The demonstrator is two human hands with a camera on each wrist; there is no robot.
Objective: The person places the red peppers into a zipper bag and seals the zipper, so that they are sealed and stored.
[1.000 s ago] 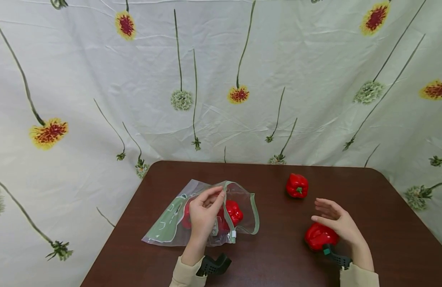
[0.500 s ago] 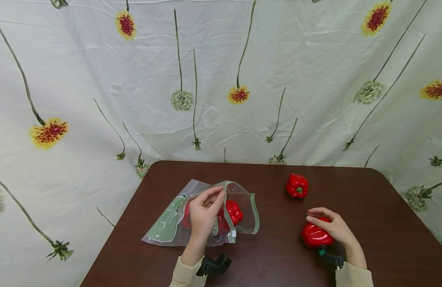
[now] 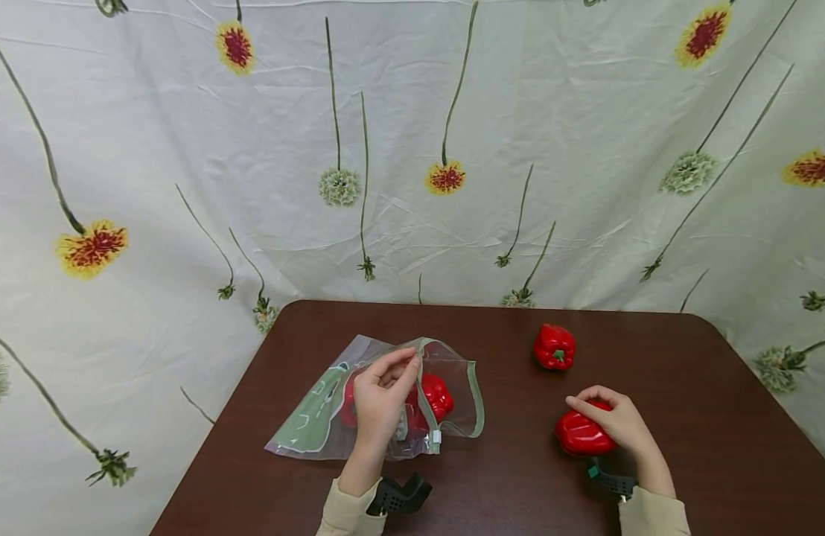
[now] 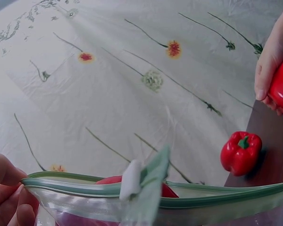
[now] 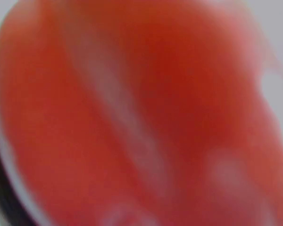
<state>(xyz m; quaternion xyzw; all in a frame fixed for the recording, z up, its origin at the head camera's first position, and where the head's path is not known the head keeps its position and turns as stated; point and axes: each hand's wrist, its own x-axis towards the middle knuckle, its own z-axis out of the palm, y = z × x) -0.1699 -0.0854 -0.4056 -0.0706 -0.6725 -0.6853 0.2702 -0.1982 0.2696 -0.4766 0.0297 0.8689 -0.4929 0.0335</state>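
My left hand pinches the green-edged rim of a clear zip bag between thumb and fingers. Through the plastic show red bell peppers, partly covered by that hand. In the left wrist view, the bag's mouth gapes around a white slider. My right hand grips another red bell pepper from above, thumb on the near side. That pepper fills the right wrist view as a red blur; whether it touches the table cannot be told.
One more red bell pepper, with a green stem, stands toward the back of the dark brown table. Behind the table hangs a pale cloth printed with flowers. Each wrist carries a black camera strap.
My right hand has come down onto the nearer pepper, closed its fingers around it and shifted it slightly left. My left hand and the bag have stayed in place.
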